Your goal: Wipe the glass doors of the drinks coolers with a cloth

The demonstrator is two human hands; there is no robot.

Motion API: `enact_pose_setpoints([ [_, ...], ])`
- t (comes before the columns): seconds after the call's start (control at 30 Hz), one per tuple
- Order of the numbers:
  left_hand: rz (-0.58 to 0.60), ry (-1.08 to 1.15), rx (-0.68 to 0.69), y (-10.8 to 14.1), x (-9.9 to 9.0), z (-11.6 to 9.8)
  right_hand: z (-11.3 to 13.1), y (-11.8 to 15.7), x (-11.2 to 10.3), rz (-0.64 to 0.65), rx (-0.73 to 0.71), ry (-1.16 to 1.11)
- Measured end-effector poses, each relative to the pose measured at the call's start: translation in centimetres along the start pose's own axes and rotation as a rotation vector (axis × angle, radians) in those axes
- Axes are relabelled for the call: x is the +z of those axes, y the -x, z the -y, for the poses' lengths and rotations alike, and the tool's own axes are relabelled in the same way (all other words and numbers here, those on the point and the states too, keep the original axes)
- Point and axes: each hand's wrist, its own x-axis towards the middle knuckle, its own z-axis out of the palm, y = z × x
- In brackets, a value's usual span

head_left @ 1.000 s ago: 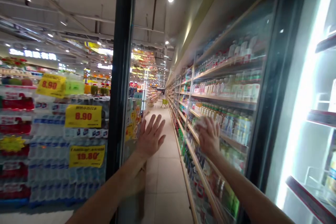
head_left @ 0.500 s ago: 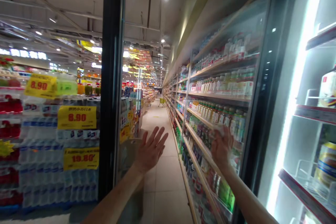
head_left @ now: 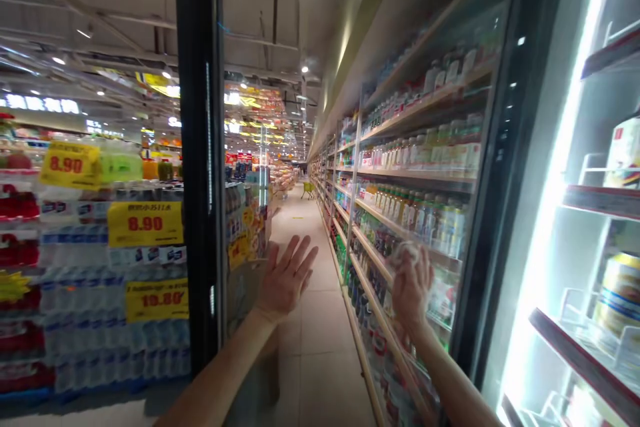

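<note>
Right hand (head_left: 413, 290): fingers curled and loosely pressed together around a small wad of soft white cloth (head_left: 406, 253), held against a tall, flat glass door pane (head_left: 260, 80) of a refrigerated display case. The wad is partly blurred, so its material cannot be confirmed; it is judged light and soft, and the bunched mass is the only hold it offers. Left hand (head_left: 286, 277): open, fingers spread wide, holding nothing, palm toward the same pane; contact cannot be confirmed. The pane is judged stiff, slick and breakable, and heavy as a swung door. The black vertical door frame (head_left: 199, 147), left of both hands, is the sounder place to take hold. Behind the glass, pale wooden-edged shelves (head_left: 385, 253) carry tight rows of plastic drink bottles (head_left: 430, 217). At far right, a lit white cabinet interior (head_left: 550, 247) holds a round striped tin (head_left: 620, 293) on a clear-railed shelf (head_left: 585, 347). Left of the door frame stand stacked, shrink-wrapped packs of bottled water (head_left: 110, 320), marked by yellow price cards (head_left: 145, 223).
</note>
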Motion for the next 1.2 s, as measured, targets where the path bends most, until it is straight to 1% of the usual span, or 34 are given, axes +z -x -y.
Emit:
enact_pose_setpoints([
  [0.07,-0.001,0.003,-0.001,-0.1,0.0,-0.1,-2.5,-0.8,-0.4,-0.087,0.211,0.07],
  [0.1,-0.002,0.005,0.001,-0.1,-0.1,-0.2,-3.0,-1.0,-0.5,-0.11,0.259,0.082],
  [0.13,-0.004,0.007,0.003,-0.1,-0.1,-0.2,-2.8,-0.9,-0.4,-0.11,0.259,0.077],
  [0.17,-0.005,0.009,0.006,-0.2,-0.1,-0.2,-2.0,-0.7,-0.2,-0.083,0.211,0.057],
  [0.23,-0.003,0.011,0.01,-0.2,-0.1,-0.2,0.4,-0.1,0.3,-0.005,0.061,0.004],
  [0.3,-0.004,0.01,0.006,-0.2,0.0,-0.1,2.5,0.1,0.7,0.035,-0.054,-0.019],
  [0.37,-0.003,0.012,0.004,-0.2,0.1,0.0,3.0,-0.3,0.7,0.032,-0.1,0.002],
  [0.47,-0.002,0.013,-0.001,-0.1,0.4,0.1,1.8,-2.2,0.5,-0.02,-0.074,0.052],
  [0.53,-0.003,0.016,-0.002,0.0,0.5,0.1,1.6,-3.6,0.6,-0.049,-0.058,0.044],
  [0.6,-0.006,0.019,-0.002,0.0,0.6,0.1,3.0,-4.4,1.1,-0.049,-0.097,-0.003],
  [0.7,-0.007,0.022,0.009,-0.1,0.5,0.1,6.3,-3.9,2.0,0.039,-0.232,-0.059],
  [0.73,-0.009,0.02,0.009,-0.1,0.4,0.2,7.0,-3.5,2.2,0.071,-0.282,-0.065],
  [0.77,-0.009,0.018,0.008,-0.1,0.4,0.2,7.2,-3.1,2.2,0.094,-0.319,-0.062],
  [0.8,-0.006,0.016,0.007,-0.2,0.3,0.2,6.7,-2.8,2.2,0.105,-0.337,-0.051],
  [0.83,-0.001,0.013,0.006,-0.1,0.2,0.2,5.7,-2.7,2.0,0.092,-0.32,-0.035],
  [0.87,0.005,0.009,0.005,-0.1,0.2,0.2,4.2,-2.8,1.7,0.062,-0.267,-0.015],
  [0.9,0.009,0.005,0.005,-0.1,0.1,0.2,2.4,-3.1,1.5,0.017,-0.178,0.009],
  [0.97,0.013,-0.003,0.008,-0.1,0.1,0.1,-0.4,-3.9,1.0,-0.101,0.057,0.05],
  [1.0,0.011,-0.006,0.008,0.0,0.1,0.1,-1.1,-4.3,0.9,-0.153,0.154,0.054],
  [1.03,0.008,-0.007,0.005,0.0,0.2,0.1,-1.0,-4.4,0.9,-0.179,0.208,0.047],
  [1.07,0.007,-0.006,0.004,0.0,0.2,0.1,-0.3,-4.3,1.0,-0.177,0.207,0.03],
  [1.1,0.006,-0.003,0.003,0.0,0.2,0.1,1.1,-4.0,1.1,-0.145,0.153,0.005],
  [1.13,0.004,0.0,0.002,0.0,0.3,0.1,2.8,-3.4,1.3,-0.08,0.052,-0.026],
  [1.2,-0.004,0.002,0.004,0.0,0.3,0.2,6.2,-2.1,1.8,0.058,-0.193,-0.079],
])
